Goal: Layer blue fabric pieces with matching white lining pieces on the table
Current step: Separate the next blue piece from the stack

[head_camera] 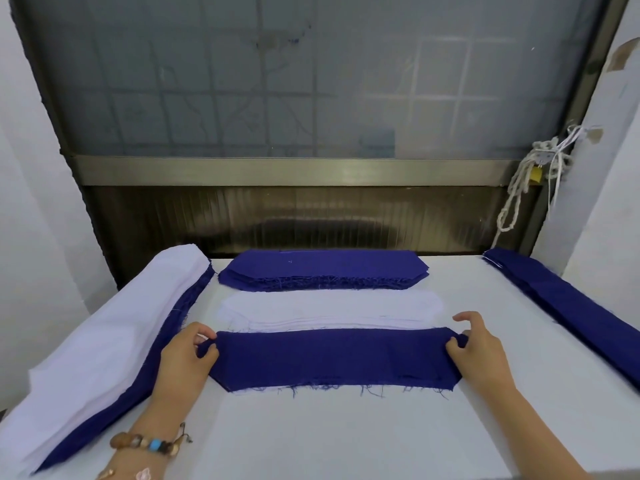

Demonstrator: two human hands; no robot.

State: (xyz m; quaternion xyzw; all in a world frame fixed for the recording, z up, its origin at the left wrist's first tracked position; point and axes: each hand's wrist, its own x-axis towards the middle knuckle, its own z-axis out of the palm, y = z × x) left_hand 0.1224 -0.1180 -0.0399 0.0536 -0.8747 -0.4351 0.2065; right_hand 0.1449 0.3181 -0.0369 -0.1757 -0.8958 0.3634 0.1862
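Observation:
A long blue fabric piece point(332, 358) lies across the middle of the white table point(346, 438), with a sliver of white lining showing under its frayed near edge. My left hand point(188, 355) pinches its left end and my right hand point(476, 351) pinches its right end. Just behind it sits a stack of white lining pieces point(329, 311). Farther back rests a stack of blue fabric pieces point(323, 270).
A tall pile of white and blue layered pieces point(97, 344) runs along the left side. Another blue pile point(568, 299) lines the right edge. A dark window frame and metal ledge point(294, 171) stand behind the table; white cords point(540, 174) hang at the right.

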